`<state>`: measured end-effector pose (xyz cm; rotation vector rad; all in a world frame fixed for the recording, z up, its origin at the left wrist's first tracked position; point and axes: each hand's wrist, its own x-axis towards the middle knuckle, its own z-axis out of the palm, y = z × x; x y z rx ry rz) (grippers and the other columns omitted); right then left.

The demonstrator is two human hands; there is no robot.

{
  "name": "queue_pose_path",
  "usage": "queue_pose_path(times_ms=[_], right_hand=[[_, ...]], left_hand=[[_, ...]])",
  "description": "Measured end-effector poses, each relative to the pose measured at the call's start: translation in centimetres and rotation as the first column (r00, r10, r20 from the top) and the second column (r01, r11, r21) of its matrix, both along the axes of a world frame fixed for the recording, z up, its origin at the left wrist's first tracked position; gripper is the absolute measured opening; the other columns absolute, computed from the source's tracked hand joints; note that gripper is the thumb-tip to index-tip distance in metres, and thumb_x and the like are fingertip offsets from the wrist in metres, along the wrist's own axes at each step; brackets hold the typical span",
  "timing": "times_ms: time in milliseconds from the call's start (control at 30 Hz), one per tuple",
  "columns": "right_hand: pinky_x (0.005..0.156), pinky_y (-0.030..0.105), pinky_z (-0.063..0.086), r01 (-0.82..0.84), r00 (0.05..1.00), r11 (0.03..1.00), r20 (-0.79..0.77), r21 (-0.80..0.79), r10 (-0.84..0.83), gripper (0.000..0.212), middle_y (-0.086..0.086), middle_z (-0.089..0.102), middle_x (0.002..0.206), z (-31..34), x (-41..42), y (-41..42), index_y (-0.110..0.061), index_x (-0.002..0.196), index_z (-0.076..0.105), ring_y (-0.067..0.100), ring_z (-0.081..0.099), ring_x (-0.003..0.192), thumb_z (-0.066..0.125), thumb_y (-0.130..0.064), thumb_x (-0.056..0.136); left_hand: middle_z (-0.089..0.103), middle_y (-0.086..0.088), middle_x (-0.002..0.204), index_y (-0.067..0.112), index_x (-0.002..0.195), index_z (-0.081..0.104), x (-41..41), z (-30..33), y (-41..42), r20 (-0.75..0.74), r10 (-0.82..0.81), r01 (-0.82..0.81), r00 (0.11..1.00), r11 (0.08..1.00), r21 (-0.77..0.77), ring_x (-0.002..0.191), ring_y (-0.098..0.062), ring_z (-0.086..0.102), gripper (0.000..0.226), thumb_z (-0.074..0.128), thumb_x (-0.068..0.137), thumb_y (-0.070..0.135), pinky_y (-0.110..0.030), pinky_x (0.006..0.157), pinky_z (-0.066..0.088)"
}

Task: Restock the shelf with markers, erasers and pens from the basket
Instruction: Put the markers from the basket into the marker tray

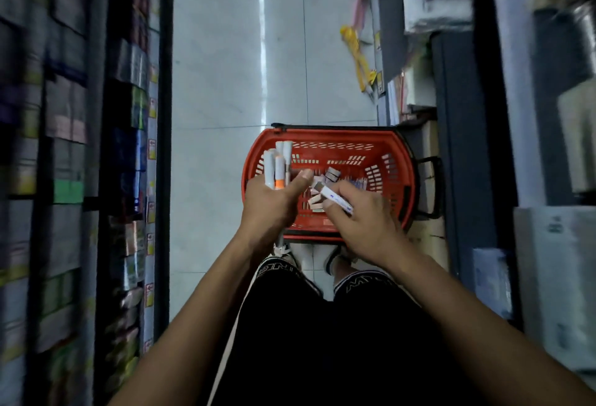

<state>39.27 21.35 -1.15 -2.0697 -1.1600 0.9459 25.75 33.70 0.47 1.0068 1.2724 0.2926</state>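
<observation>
1. Pale glossy floor tiles (232, 83) run down a narrow shop aisle, and a red plastic mesh basket (380, 150) sits on them directly beneath both hands.
2. Clutched upright in the left hand (269, 204) is a bundle of white-barrelled markers (277, 163), one with an orange band; the fingers are curled tight round them.
3. Just beside it, the right hand (361, 221) pinches a single white marker with blue print (337, 199), lying slantwise over the basket.
4. Under the right hand's fingertips, small boxed erasers (317, 195) and a row of pens (358, 184) lie loose on the basket floor.
5. To do this step well, I judge the single marker should slide in parallel with the bundle, caps aligned, so none slips.
6. Left of the left hand stands a dark, blurred shelf (129, 147); which slot takes markers cannot be told.
</observation>
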Motion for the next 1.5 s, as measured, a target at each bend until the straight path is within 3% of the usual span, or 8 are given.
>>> queue_pose_path(times_ms=[167, 433, 667, 900, 1033, 1167, 1333, 1500], right_hand=[[0.068, 0.04, 0.053, 0.121, 0.989, 0.984, 0.072, 0.134, -0.131, 0.017, -0.006, 0.069, 0.09, 5.0, -1.1, -3.2, -0.03, 0.116, 0.061, 0.014, 0.064, 0.078, 0.058, -0.035, 0.1], [0.057, 0.019, 0.04, 0.398, 0.858, 0.887, 0.248, 0.235, -0.451, 0.012, -0.017, 0.06, 0.085, 9.6, -6.4, -7.0, -0.032, 0.104, 0.057, 0.006, 0.057, 0.075, 0.066, -0.039, 0.097], [0.069, 0.004, 0.036, 0.62, 0.681, 0.731, 0.266, 0.285, -0.682, 0.011, -0.011, 0.063, 0.099, 11.5, -13.1, -10.5, -0.023, 0.105, 0.066, 0.005, 0.059, 0.086, 0.071, -0.027, 0.096], [0.078, 0.017, 0.044, 0.79, 0.463, 0.541, 0.296, 0.289, -0.835, 0.015, -0.021, 0.052, 0.107, 12.4, -19.7, -17.5, -0.039, 0.11, 0.058, -0.001, 0.054, 0.096, 0.063, -0.03, 0.099], [0.08, 0.022, 0.046, 0.842, 0.316, 0.413, 0.301, 0.348, -0.9, 0.017, -0.024, 0.05, 0.105, 13.4, -23.1, -22.6, -0.037, 0.108, 0.06, 0.002, 0.056, 0.096, 0.067, -0.025, 0.098], [0.079, 0.01, 0.039, 0.883, 0.173, 0.284, 0.305, 0.373, -0.937, 0.021, -0.025, 0.048, 0.102, 14.2, -27.6, -29.0, -0.038, 0.114, 0.063, -0.002, 0.054, 0.093, 0.067, -0.024, 0.098], [0.076, 0.007, 0.039, 0.904, -0.005, 0.118, 0.285, 0.41, -0.958, 0.024, -0.02, 0.053, 0.1, 15.2, -34.7, -38.3, -0.034, 0.111, 0.064, -0.004, 0.055, 0.094, 0.07, -0.018, 0.095], [0.073, 0.025, 0.048, 0.895, -0.114, 0.018, 0.267, 0.446, -0.957, 0.017, -0.015, 0.056, 0.098, 15.5, -42.2, -47.4, -0.027, 0.107, 0.067, 0.006, 0.057, 0.09, 0.071, -0.016, 0.095]], left_hand=[[0.071, -0.032, 0.088, 0.002, 0.099, 0.072, 1.0, 5.5, -1.3, 0.051, -0.064, 0.058, 0.997, 0.992, 0.114, 0.068, -0.042, 0.061, 0.03, 0.082, 0.09, 0.029, -0.056, 0.067, 0.057], [0.067, -0.035, 0.088, 0.021, 0.086, 0.075, -0.1, 8.8, -3.7, 0.137, -0.334, 0.306, 0.933, 0.933, 0.189, 0.067, -0.034, 0.06, 0.021, 0.081, 0.088, 0.041, -0.048, 0.062, 0.053], [0.069, -0.007, 0.064, 0.03, 0.081, 0.075, -3.3, 10.2, -5.4, 0.146, -0.617, 0.558, 0.773, 0.772, 0.305, 0.052, -0.019, 0.058, 0.016, 0.079, 0.091, 0.041, -0.031, 0.05, 0.051], [0.068, 0.002, 0.062, 0.022, 0.087, 0.074, -4.8, 11.2, -11.3, 0.155, -0.809, 0.76, 0.567, 0.586, 0.281, 0.048, -0.01, 0.061, 0.028, 0.084, 0.084, 0.048, -0.026, 0.047, 0.05], [0.067, 0.007, 0.058, 0.051, 0.082, 0.073, -5.4, 11.4, -16.8, 0.105, -0.884, 0.819, 0.456, 0.463, 0.34, 0.048, -0.008, 0.063, 0.012, 0.083, 0.079, 0.057, -0.031, 0.05, 0.053], [0.07, 0.007, 0.06, 0.045, 0.077, 0.075, -7.0, 12.4, -23.2, 0.124, -0.945, 0.857, 0.303, 0.327, 0.398, 0.049, -0.007, 0.064, 0.013, 0.082, 0.083, 0.055, -0.023, 0.047, 0.051], [0.072, -0.002, 0.065, 0.036, 0.078, 0.075, -10.2, 13.2, -32.6, 0.093, -0.969, 0.861, 0.227, 0.245, 0.447, 0.056, -0.015, 0.068, 0.014, 0.083, 0.084, 0.045, -0.04, 0.057, 0.055], [0.066, 0.001, 0.057, 0.03, 0.071, 0.071, -15.6, 13.3, -42.7, 0.064, -0.987, 0.831, 0.145, 0.157, 0.533, 0.049, -0.012, 0.061, 0.022, 0.079, 0.083, 0.046, -0.038, 0.051, 0.049]])
